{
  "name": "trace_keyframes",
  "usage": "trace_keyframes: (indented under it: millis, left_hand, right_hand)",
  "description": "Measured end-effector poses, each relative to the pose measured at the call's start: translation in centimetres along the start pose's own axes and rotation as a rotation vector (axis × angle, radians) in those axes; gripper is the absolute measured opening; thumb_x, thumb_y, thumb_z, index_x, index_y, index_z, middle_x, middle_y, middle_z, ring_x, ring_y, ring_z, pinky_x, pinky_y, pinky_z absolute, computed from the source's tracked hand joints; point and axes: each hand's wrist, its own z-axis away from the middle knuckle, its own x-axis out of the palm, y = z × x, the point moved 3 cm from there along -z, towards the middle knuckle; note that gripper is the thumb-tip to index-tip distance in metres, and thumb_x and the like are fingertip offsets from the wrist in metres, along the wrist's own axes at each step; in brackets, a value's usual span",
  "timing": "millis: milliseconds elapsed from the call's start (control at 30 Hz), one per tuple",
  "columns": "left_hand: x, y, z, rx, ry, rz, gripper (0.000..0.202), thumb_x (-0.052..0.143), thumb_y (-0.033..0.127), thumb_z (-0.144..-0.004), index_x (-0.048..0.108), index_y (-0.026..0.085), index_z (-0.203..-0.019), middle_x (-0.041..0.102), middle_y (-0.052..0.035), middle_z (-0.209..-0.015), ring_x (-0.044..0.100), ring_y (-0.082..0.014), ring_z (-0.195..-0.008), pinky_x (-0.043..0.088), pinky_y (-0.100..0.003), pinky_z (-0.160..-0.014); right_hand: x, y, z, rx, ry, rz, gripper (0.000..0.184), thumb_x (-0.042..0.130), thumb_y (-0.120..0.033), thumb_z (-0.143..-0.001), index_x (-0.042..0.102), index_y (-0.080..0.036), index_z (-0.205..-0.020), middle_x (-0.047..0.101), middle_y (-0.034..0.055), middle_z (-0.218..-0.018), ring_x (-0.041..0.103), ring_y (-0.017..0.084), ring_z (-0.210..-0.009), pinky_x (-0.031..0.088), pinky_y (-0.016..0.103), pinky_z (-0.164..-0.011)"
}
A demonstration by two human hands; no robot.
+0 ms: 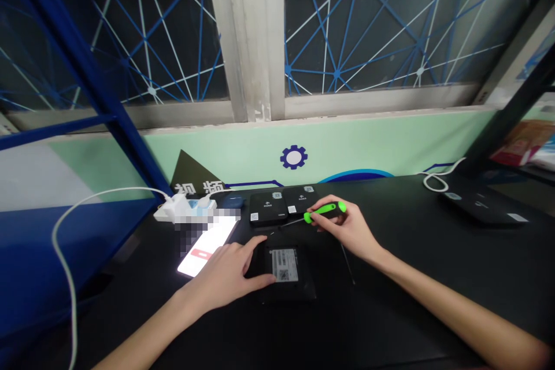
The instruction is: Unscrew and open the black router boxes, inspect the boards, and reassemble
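Note:
A small black box with a white label [287, 269] lies on the black table [390, 312] in front of me. My left hand [228, 277] rests against its left edge, index finger stretched toward its far corner and thumb along its side, nothing in the grip. My right hand [347, 225] is closed round a screwdriver with a green and black handle [326, 211]. Its thin shaft points left and down toward the box's far left corner.
Two more black boxes [284, 205] sit side by side behind the labelled one. A lit phone [208, 245] lies to the left, next to a white power strip [184, 208] with a white cable. A thin black rod [348, 263] lies by my right wrist. Another dark device [481, 205] sits far right.

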Motion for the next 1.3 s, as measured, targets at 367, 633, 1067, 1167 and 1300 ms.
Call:
trace_keyframes:
  millis: [367, 633, 1067, 1167, 1300]
  left_hand:
    - [0.3, -0.3, -0.1, -0.020, 0.025, -0.002, 0.080, 0.052, 0.078, -0.085, 0.047, 0.028, -0.147, 0.060, 0.0013, -0.073, 0.058, -0.0217, -0.069, 0.031, -0.028, -0.054]
    - [0.7, -0.7, -0.4, -0.057, 0.085, 0.002, 0.076, 0.047, 0.074, -0.090, 0.045, 0.024, -0.147, 0.058, 0.0024, -0.068, 0.059, -0.0204, -0.064, 0.032, -0.028, -0.053]
    - [0.5, -1.0, -0.7, -0.057, 0.102, -0.014, 0.075, 0.041, 0.072, -0.094, 0.044, 0.021, -0.148, 0.058, 0.0024, -0.066, 0.059, -0.0201, -0.060, 0.029, -0.027, -0.050]
    - [0.6, -1.1, -0.7, -0.059, 0.104, -0.023, 0.075, 0.041, 0.072, -0.094, 0.043, 0.020, -0.149, 0.059, 0.0023, -0.066, 0.059, -0.0202, -0.061, 0.030, -0.027, -0.051]
    - [0.6, -1.0, -0.6, -0.059, 0.102, -0.028, 0.074, 0.040, 0.071, -0.095, 0.042, 0.021, -0.149, 0.058, 0.0026, -0.065, 0.059, -0.0203, -0.060, 0.030, -0.027, -0.050]
  right_hand:
    - [0.1, -0.4, -0.3, 0.012, 0.023, -0.162, 0.026, 0.083, -0.036, -0.077, 0.069, -0.018, -0.090, 0.073, 0.0049, -0.079, 0.072, 0.019, -0.069, 0.060, 0.028, -0.061]
    - [-1.4, -0.7, -0.6, -0.050, 0.084, -0.230, 0.020, 0.079, -0.033, -0.081, 0.067, -0.017, -0.086, 0.072, 0.0051, -0.080, 0.066, 0.015, -0.060, 0.055, 0.027, -0.057]
    - [-1.8, -1.4, 0.1, -0.065, 0.024, -0.267, 0.018, 0.075, -0.030, -0.084, 0.062, -0.017, -0.080, 0.070, 0.0048, -0.077, 0.058, 0.012, -0.050, 0.044, 0.023, -0.043]
    - [-1.5, -1.4, 0.2, -0.055, 0.007, -0.256, 0.020, 0.075, -0.032, -0.083, 0.062, -0.017, -0.080, 0.070, 0.0046, -0.076, 0.058, 0.012, -0.049, 0.043, 0.023, -0.042]
    - [-1.2, -1.3, 0.3, -0.051, -0.013, -0.239, 0.022, 0.075, -0.034, -0.083, 0.061, -0.018, -0.080, 0.070, 0.0038, -0.074, 0.057, 0.012, -0.048, 0.044, 0.023, -0.042]
